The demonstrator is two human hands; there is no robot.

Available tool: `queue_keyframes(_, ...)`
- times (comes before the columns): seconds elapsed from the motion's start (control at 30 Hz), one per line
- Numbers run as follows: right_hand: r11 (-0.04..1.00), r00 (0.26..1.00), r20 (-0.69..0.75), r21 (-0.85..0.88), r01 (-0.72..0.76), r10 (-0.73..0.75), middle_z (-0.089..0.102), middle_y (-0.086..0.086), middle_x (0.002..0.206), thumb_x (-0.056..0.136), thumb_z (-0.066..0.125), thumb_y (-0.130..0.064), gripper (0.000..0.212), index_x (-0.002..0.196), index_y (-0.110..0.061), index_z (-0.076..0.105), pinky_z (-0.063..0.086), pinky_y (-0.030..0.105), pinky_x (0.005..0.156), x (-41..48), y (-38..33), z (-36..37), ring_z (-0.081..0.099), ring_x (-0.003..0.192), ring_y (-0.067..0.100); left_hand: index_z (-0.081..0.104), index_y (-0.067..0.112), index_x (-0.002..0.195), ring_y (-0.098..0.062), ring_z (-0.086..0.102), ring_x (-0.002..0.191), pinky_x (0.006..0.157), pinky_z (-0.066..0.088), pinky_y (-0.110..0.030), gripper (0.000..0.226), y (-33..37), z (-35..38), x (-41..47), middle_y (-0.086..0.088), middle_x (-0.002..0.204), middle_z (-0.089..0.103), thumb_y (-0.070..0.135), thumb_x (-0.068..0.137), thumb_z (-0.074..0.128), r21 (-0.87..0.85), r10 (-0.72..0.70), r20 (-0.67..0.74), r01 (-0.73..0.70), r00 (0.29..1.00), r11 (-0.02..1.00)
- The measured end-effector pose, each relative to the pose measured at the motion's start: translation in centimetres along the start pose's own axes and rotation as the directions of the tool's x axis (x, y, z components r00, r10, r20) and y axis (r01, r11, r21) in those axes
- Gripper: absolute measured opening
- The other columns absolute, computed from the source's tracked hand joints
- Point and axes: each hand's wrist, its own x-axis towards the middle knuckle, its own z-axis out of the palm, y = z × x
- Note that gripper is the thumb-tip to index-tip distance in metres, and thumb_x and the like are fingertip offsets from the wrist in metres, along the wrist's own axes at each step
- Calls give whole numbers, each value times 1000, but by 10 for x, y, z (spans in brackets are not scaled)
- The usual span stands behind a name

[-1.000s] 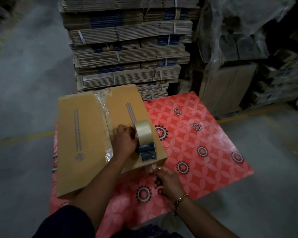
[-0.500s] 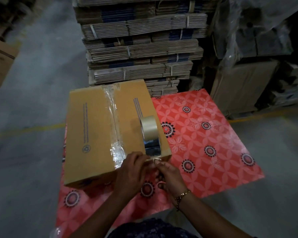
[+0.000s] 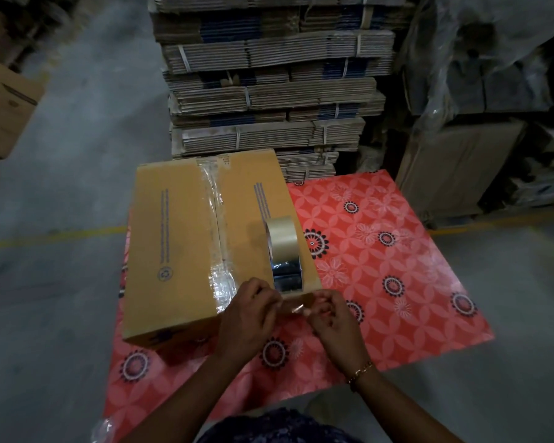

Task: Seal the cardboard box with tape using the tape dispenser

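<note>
Fingers of the left hand [image 3: 250, 318] and right hand [image 3: 331, 318] are pinched on a loose tape end [image 3: 296, 306] below the dispenser [image 3: 283, 254] resting on the box [image 3: 205, 247], so it should be pulled taut and pressed flat without wrinkles.

The closed brown rectangular cardboard box [image 3: 186, 251] lay flat just beyond both hands, its near edge touching them. A wrinkled strip of clear tape [image 3: 218, 238] ran along its centre seam, ahead of the left hand. The tape dispenser with its pale tan roll [image 3: 283, 251] stood upright on the box top, right behind the fingertips.
</note>
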Motion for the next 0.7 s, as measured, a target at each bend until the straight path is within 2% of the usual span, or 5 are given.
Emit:
queue_keyframes(0.1, 891, 952, 64, -336, 304, -301, 60, -13, 105, 86, 67, -20, 36, 119, -30, 56, 47, 14, 70, 7, 10, -3, 59, 86, 2, 65, 20, 95, -12, 55, 94, 79, 49, -33, 13, 0, 0, -1, 7, 98, 51, 9, 87, 67, -9, -10, 4, 10, 1000, 1000)
queue_keyframes(0.2, 764, 896, 141, -477, 435, -421, 55, -9, 108, 89, 62, -24, 27, 115, -26, 56, 52, 26, 65, 15, 7, 1, 57, 85, 5, 67, 20, 96, -8, 54, 95, 80, 49, -29, 17, -2, 0, -2, 10, 99, 50, 7, 85, 67, -29, -29, 7, 29, 1000, 999)
queue_keyframes(0.37, 736, 878, 186, -484, 473, -441, 54, -10, 99, 92, 58, -27, 7, 98, -26, 61, 52, 34, 62, 22, 0, -2, 56, 77, 5, 66, 23, 104, -7, 56, 99, 80, 51, -30, 15, -2, -1, -1, 14, 103, 50, 18, 90, 65, -45, -27, 15, 27, 1000, 999)
queue_keyframes(0.53, 727, 864, 229, -469, 501, -448, 56, -11, 95, 90, 63, -22, 6, 95, -26, 63, 53, 37, 65, 27, -3, -6, 57, 77, 7, 52, 25, 131, -4, 58, 107, 87, 53, -29, 40, 5, 6, -13, 9, 120, 52, 23, 92, 63, -151, -66, 24, 69, 998, 986)
queue_keyframes(0.7, 746, 879, 235, -464, 477, -416, 53, -16, 92, 89, 66, -24, 8, 93, -30, 62, 53, 35, 63, 28, -4, -11, 57, 74, 7, 61, 23, 113, -6, 61, 103, 84, 55, -36, 18, 6, 13, -17, 8, 114, 51, 27, 96, 59, -274, -146, 21, 146, 989, 951)
